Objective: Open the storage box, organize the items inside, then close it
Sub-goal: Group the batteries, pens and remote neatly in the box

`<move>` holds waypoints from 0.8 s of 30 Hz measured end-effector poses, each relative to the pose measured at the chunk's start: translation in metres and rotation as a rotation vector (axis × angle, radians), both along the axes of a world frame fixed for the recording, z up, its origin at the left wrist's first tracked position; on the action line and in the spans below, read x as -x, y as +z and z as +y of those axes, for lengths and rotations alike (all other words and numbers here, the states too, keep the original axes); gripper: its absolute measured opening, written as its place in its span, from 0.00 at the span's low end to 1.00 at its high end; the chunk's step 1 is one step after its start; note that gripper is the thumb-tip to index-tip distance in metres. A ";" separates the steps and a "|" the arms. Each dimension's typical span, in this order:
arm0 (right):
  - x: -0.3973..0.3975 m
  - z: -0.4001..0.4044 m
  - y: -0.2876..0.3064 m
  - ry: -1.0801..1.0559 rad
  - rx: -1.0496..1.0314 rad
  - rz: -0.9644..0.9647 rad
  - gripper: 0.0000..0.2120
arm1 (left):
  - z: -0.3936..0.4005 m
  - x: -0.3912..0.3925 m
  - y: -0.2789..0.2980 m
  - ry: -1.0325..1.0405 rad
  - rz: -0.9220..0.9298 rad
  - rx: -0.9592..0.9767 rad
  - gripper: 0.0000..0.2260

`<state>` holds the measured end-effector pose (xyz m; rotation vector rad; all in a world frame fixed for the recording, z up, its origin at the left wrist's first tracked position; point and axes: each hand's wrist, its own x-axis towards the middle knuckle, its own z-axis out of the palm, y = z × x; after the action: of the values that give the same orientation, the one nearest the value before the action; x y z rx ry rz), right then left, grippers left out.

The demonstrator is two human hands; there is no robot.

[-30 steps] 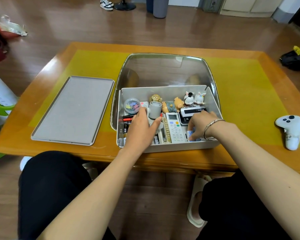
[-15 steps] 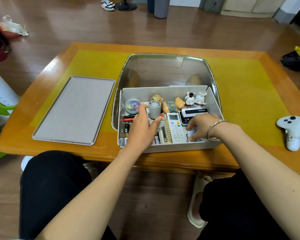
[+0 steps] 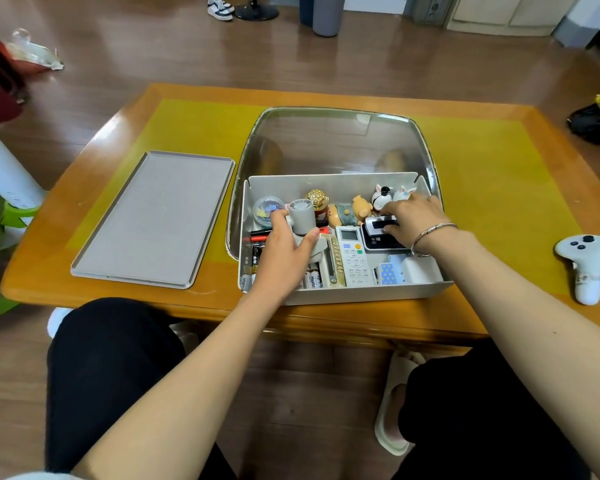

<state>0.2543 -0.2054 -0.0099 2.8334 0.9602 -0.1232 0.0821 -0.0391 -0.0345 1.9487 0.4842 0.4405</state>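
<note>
A wooden desk (image 3: 499, 140) with a yellow mat stands on a brown plank floor, and the person sits at its near edge with both arms reaching in. The storage box (image 3: 343, 294) sits at the middle of the desk, close to the near edge, with its clear lid (image 3: 333, 140) swung up and back behind it. So the opening is done. A flat grey tray (image 3: 153, 220) lies to the left of the box, with nothing on it, and a white game controller (image 3: 586, 265) lies well apart to the right.

The sorting looks to be in hand and not finished. The left hand (image 3: 284, 251) has its grip closed around a small grey fan (image 3: 302, 216) in the left half of the box, above a row of batteries (image 3: 312, 278). The right hand (image 3: 413, 216) rests its fingers on a black and silver gadget (image 3: 378, 233) at the back right, just in front of the little animal figures (image 3: 392, 195); whether it has pinched the gadget or only presses on it I cannot tell. A white remote (image 3: 352, 258) lies between the two hands. The items are packed close together, and closing the lid is still to come.
</note>
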 end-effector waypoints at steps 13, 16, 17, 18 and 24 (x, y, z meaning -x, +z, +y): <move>-0.009 -0.004 -0.003 0.101 0.000 0.114 0.11 | 0.001 -0.001 -0.001 -0.001 0.019 -0.009 0.19; -0.008 -0.004 -0.002 0.116 0.038 0.133 0.18 | 0.000 -0.001 -0.001 -0.003 0.032 0.000 0.20; -0.008 -0.004 -0.002 0.116 0.054 0.128 0.20 | 0.000 0.000 -0.002 -0.004 0.034 0.000 0.20; -0.008 -0.003 -0.003 0.117 0.060 0.120 0.20 | 0.001 0.000 -0.002 -0.006 0.034 -0.001 0.20; -0.008 -0.002 -0.001 0.141 -0.052 0.107 0.15 | 0.001 -0.001 -0.001 -0.007 0.020 -0.005 0.20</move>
<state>0.2621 -0.2071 -0.0108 2.8188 1.1990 -0.2394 0.0826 -0.0380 -0.0360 1.9602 0.4897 0.4182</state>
